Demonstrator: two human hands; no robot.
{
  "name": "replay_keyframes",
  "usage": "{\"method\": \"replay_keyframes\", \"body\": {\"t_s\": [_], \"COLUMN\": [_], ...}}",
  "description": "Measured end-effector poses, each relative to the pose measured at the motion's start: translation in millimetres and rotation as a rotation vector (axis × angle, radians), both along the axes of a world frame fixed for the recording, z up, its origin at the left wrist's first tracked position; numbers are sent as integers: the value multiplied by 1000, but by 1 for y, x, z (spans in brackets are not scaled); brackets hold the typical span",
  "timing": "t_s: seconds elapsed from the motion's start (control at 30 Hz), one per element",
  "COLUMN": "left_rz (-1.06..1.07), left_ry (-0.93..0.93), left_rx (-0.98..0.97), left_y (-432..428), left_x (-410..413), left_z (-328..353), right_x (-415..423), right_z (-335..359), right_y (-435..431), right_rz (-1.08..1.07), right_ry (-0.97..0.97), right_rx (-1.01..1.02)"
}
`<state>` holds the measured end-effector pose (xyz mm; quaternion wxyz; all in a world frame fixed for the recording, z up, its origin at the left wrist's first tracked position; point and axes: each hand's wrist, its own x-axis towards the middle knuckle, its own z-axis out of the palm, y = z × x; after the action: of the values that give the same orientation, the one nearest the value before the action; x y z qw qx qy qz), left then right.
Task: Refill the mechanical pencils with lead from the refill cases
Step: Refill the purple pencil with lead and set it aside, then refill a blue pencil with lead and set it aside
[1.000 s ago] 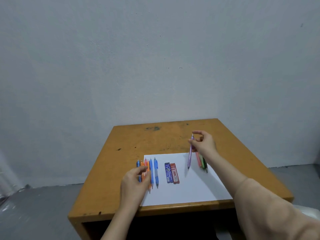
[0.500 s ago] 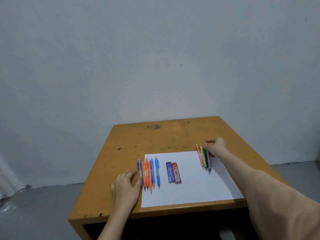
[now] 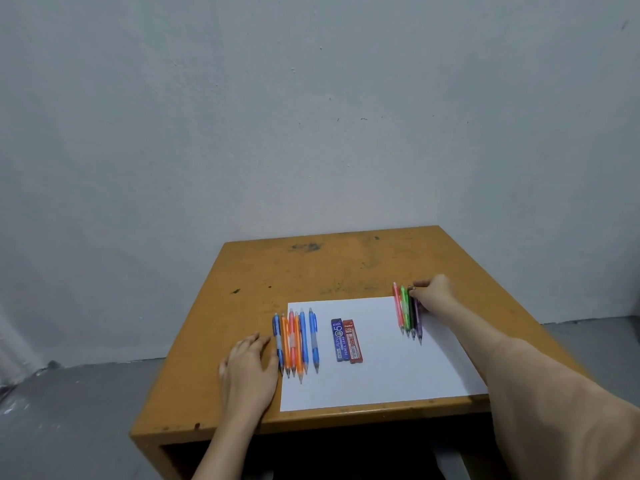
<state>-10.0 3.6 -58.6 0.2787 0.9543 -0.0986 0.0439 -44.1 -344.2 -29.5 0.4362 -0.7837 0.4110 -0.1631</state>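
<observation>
On a white paper sheet (image 3: pixel 381 379) lie two lead refill cases side by side, one blue (image 3: pixel 339 339) and one red (image 3: pixel 353 341). Left of them is a row of several blue and orange mechanical pencils (image 3: pixel 297 341). My left hand (image 3: pixel 247 368) rests flat on the table beside the leftmost blue pencil (image 3: pixel 277 337). At the paper's right edge lie pink (image 3: pixel 398 308), green (image 3: pixel 404 308), black (image 3: pixel 412 315) and purple (image 3: pixel 418 323) pencils. My right hand (image 3: pixel 434 294) covers the purple pencil's upper end, fingers curled on it.
The worn orange wooden table (image 3: pixel 311 268) stands against a pale wall (image 3: pixel 311 133). Grey floor (image 3: pixel 86 410) lies to the left and right. The table's front edge runs just below the paper.
My right hand carried the purple pencil rightward and laid it down beside the black one. My left hand slid off the left pencil row onto the table beside it.
</observation>
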Motion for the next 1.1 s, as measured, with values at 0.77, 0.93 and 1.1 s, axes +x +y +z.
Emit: {"method": "replay_keyframes", "body": {"t_s": [0.77, 0.93, 1.1], "left_rz": [5, 12, 16], "left_ry": [26, 31, 28], "left_rx": [31, 30, 11], "left_y": [1, 0, 0], "left_x": [-1, -3, -6], "left_z": [-1, 1, 3], "right_x": [-23, -19, -7], "right_z": [34, 42, 41], "right_y": [71, 110, 143], "right_rz": [285, 453, 619], "right_ry": [-57, -117, -75], "right_rx": [-125, -128, -130]}}
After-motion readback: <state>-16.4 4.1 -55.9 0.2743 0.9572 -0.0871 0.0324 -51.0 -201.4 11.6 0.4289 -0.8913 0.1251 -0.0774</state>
